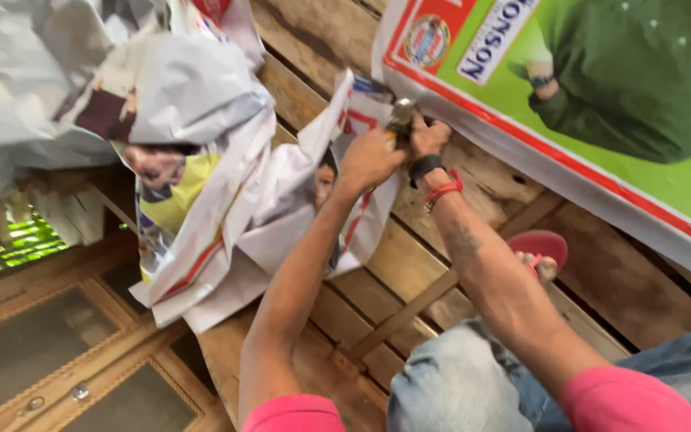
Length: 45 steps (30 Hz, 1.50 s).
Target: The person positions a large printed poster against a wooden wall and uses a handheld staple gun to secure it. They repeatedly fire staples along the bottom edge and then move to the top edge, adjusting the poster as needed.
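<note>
My left hand [369, 160] and my right hand [428, 136] meet at a small metal tool [401, 117], held where a crumpled white printed banner [225, 184] meets a flat green and red banner [601, 104]. The left hand presses on the crumpled banner's edge and the tool. The right hand, with a black wristband and red string at the wrist, grips the tool from the right. Most of the tool is hidden by my fingers.
Both banners lie on rough wooden planks [409, 264]. A foot in a red sandal [539, 254] rests on the planks beside my right forearm. My knee in faded jeans [457, 384] is at the bottom. A wooden panelled frame [57, 360] lies lower left.
</note>
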{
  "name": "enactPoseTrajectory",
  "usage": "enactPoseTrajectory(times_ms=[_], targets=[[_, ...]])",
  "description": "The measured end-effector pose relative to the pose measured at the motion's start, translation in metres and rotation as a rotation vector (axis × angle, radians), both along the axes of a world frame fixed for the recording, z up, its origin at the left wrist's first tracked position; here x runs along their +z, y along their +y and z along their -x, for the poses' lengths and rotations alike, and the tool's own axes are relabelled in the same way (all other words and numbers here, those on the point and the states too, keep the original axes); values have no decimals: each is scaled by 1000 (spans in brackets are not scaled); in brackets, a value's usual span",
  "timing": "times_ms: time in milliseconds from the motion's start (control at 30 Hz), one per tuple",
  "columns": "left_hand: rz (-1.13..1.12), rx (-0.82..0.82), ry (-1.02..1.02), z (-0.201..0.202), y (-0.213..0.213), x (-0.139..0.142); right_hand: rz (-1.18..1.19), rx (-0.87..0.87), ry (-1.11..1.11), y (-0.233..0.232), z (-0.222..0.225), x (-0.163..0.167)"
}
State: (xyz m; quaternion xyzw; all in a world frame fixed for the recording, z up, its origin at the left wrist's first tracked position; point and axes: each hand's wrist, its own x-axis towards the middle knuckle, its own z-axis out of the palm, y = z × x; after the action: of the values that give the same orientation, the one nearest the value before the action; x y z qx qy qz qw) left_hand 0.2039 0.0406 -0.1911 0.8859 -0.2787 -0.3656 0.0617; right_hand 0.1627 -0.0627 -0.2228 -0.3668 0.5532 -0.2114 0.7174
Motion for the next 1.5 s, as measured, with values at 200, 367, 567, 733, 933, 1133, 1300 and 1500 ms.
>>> enactPoseTrajectory(times_ms=[200, 367, 567, 733, 933, 1133, 1300, 1500], targets=[[83, 228, -237, 114, 93, -2, -499, -14, -316, 13, 135, -29], [102, 67, -622, 204, 91, -21, 104, -193, -201, 12, 250, -63], [329, 136, -543, 261, 45, -29, 366, -187, 53, -49, 386, -85], [562, 486, 380, 288, -65, -64, 806, -821, 639, -201, 598, -102], [558, 943, 822, 314, -170, -68, 81, -1266, 191, -228, 766, -71], [608, 894, 681, 311, -188, -44, 258, -1239, 335, -249, 734, -53], [609, 876, 445, 286, -201, -38, 141, -1209, 408, -255, 709, -41], [921, 777, 391, 196, -231, -18, 322, -918, 495, -242, 636, -53]])
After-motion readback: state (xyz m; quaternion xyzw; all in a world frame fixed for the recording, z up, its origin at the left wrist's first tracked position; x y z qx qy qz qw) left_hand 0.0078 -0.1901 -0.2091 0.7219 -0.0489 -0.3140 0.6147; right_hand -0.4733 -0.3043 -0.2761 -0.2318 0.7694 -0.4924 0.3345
